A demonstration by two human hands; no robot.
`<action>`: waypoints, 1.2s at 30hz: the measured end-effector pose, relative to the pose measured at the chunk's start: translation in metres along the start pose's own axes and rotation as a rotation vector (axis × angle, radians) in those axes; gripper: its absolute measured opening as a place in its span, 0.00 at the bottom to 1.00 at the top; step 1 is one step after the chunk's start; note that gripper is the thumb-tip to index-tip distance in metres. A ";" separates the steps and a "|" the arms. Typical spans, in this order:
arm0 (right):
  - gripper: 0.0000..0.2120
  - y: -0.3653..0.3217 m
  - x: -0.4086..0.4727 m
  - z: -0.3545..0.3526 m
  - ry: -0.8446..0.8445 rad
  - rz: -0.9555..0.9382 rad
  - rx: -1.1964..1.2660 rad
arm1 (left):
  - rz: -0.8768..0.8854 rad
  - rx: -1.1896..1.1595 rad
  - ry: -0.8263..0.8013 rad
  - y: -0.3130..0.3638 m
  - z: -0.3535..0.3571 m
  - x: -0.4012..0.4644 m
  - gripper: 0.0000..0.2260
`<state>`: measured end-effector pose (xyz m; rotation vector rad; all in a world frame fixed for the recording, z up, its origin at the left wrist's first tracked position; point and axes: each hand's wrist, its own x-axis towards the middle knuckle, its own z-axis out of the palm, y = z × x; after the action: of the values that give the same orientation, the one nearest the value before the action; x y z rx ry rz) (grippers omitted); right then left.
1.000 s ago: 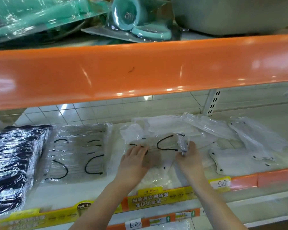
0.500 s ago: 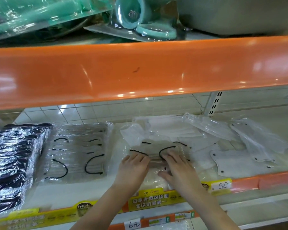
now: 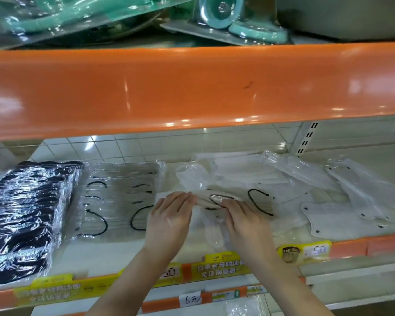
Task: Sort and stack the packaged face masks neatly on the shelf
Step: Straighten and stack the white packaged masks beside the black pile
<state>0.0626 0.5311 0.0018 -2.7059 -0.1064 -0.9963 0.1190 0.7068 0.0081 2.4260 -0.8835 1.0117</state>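
Mask packet in hand: a clear-wrapped beige face mask packet [image 3: 217,199] with black ear loops, folded or bunched at its middle, lay on the white shelf [image 3: 100,254] near the front centre.
Left hand: the left hand [image 3: 169,215] was palm down, fingers curled onto the packet's left end, pinching it.
Right hand: the right hand [image 3: 244,222] gripped the packet's right part, thumb pressed on top beside a black loop.
Beige stack: a neat stack of beige masks [image 3: 119,199] in clear film sat just left of the hands.
Black stack: a stack of black masks [image 3: 25,215] in glossy wrap stood at the far left, touching or nearly touching the beige stack.
White packets: loose white mask packets [image 3: 305,179] lay scattered and overlapping to the right and behind the hands.
Shelf edge: the orange front strip [image 3: 374,245] carried yellow price labels [image 3: 223,265].
Change: half a second before, both hands pressed flat side by side on the packet; since then they had spread slightly apart, the packet was raised a little between them, and the view had shifted left.
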 end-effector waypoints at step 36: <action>0.20 -0.180 0.000 0.096 -0.511 -0.144 -0.057 | -0.313 0.136 -0.550 -0.128 -0.077 -0.106 0.16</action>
<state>0.0949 0.7302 -0.0303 -2.9746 -0.3753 -0.3188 0.1077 0.8858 -0.0289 2.8974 -0.5668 0.2995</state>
